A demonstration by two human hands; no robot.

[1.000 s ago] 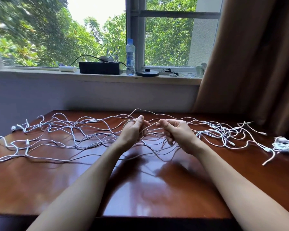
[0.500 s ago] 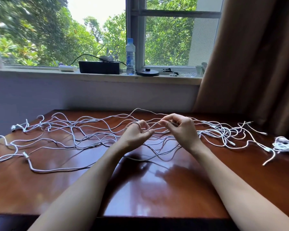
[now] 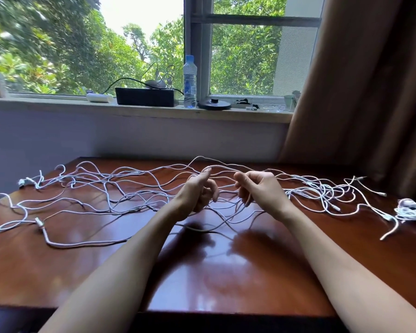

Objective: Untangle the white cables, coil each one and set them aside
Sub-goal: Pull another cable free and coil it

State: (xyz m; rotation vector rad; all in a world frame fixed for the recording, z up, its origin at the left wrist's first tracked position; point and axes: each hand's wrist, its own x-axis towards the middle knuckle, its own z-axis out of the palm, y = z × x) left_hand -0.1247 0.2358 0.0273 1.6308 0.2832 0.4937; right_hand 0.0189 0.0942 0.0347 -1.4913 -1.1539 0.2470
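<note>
While the white cables (image 3: 130, 200) lie tangled across the desk (image 3: 226, 272) on both sides of the grips and beneath them, one strand is hooked over the raised forefinger of the left grip (image 3: 198, 193), its other fingers curled round more, and further strands are clasped in the curled fingers of the right grip (image 3: 259, 188). A single cable is best followed outward from the grips to its plug, crossings being lifted over rather than pulled tight, so that no knot is drawn shut.
</note>
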